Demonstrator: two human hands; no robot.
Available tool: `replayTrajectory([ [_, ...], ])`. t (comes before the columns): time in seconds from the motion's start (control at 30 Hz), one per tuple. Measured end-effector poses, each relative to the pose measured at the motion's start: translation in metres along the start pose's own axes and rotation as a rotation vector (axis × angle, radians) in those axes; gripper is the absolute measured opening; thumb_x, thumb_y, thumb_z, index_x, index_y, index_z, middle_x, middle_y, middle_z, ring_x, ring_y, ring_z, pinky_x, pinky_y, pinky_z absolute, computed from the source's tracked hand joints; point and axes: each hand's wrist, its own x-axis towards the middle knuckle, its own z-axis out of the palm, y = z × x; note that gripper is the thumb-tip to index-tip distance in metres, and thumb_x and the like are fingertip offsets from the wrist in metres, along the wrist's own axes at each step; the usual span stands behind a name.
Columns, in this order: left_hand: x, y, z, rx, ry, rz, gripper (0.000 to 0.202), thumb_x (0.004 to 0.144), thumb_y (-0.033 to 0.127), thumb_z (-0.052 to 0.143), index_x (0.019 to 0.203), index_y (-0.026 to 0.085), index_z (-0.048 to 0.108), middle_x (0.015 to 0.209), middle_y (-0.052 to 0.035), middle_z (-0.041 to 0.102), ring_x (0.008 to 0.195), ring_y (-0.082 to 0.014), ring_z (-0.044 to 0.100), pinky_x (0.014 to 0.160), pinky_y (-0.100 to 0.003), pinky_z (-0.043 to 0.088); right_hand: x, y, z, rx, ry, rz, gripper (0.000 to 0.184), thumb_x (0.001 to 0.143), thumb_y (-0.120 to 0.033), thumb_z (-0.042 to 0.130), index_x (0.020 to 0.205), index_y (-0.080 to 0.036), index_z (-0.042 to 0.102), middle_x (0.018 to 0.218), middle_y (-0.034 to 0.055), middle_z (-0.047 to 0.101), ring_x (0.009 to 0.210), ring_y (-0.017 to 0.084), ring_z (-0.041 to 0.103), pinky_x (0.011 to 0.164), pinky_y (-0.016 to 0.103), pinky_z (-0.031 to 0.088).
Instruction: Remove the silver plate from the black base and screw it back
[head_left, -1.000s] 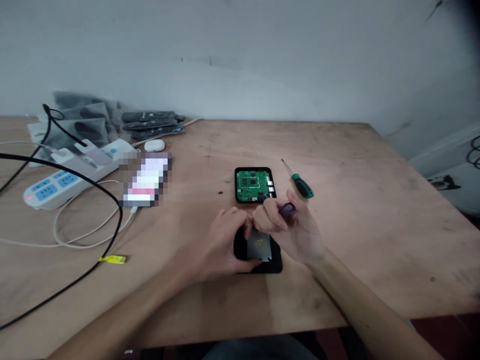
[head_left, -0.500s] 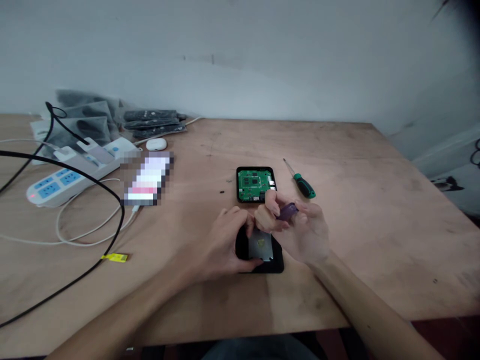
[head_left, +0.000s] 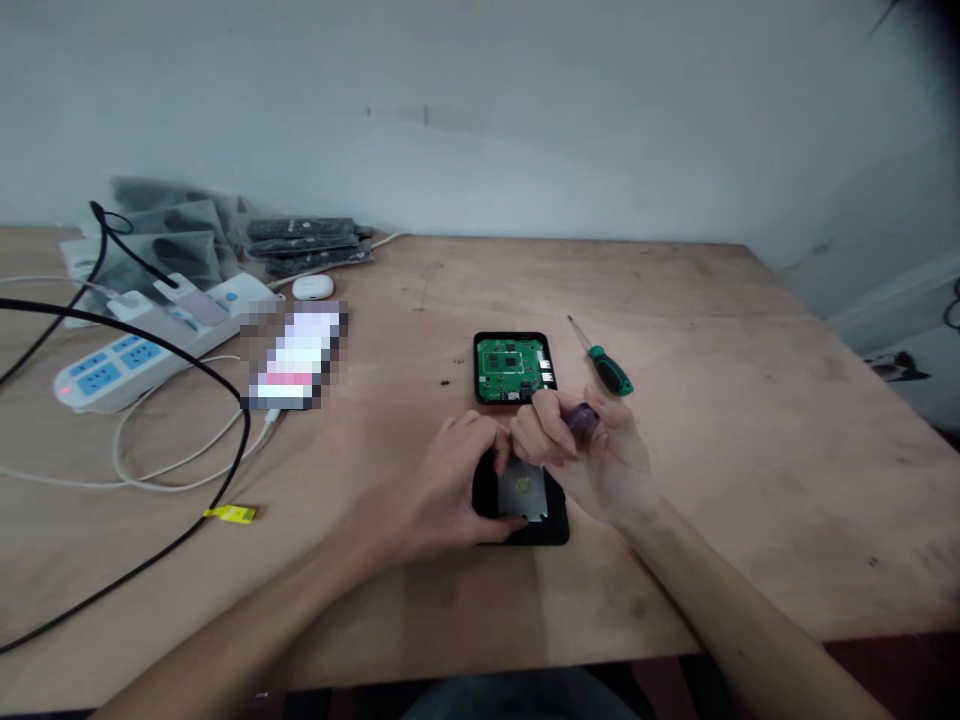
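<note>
My left hand (head_left: 457, 478) is closed round the left side of a black plastic cover (head_left: 557, 520) that lies flat on the table. A grey metal plate (head_left: 523, 492) with a yellowish patch sits in the middle of that cover. Above the cover's far right part, my right hand (head_left: 592, 450) is curled round a small purple, partly see-through thing (head_left: 582, 420); its kind does not show, and the fingers hide much of it. Just beyond both hands is a black case (head_left: 475, 370) with a green circuit board (head_left: 510, 365) inside.
A green-and-black screwdriver (head_left: 611, 370) lies right of the case. Small screws (head_left: 445, 382) are to its left. Leftward are a phone (head_left: 300, 350), a white earbud case (head_left: 313, 288), a power strip (head_left: 97, 380), looping cables (head_left: 217, 380) and bagged dark items (head_left: 307, 240) by the wall.
My right hand's fingers have curled further over the purple thing, which has turned a little and shows less of itself. My left hand and the cover have stayed almost in place.
</note>
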Motion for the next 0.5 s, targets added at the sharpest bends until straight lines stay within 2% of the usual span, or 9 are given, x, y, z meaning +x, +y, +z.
replayTrajectory([
  [0.2, -0.0007, 0.0008, -0.0001, 0.001, -0.005, 0.005, 0.051, 0.075, 0.037, 0.095, 0.093, 0.023, 0.049, 0.104, -0.0005, 0.061, 0.097, -0.0237, 0.055, 0.088, -0.04, 0.04, 0.0002, 0.0, 0.0015, -0.023, 0.003, 0.011, 0.072, 0.107, -0.08, 0.046, 0.061, -0.025, 0.045, 0.059, -0.0029, 0.032, 0.058, 0.018, 0.028, 0.062, 0.038, 0.026],
  [0.5, -0.0004, 0.0018, -0.0008, -0.013, -0.016, -0.001, 0.051, 0.076, 0.038, 0.095, 0.091, 0.024, 0.049, 0.102, -0.0005, 0.062, 0.097, -0.0243, 0.055, 0.089, -0.041, 0.041, -0.0005, -0.0009, 0.0009, -0.016, 0.014, 0.03, 0.073, 0.105, -0.082, 0.046, 0.06, -0.025, 0.043, 0.059, -0.0028, 0.03, 0.059, 0.019, 0.028, 0.063, 0.037, 0.027],
])
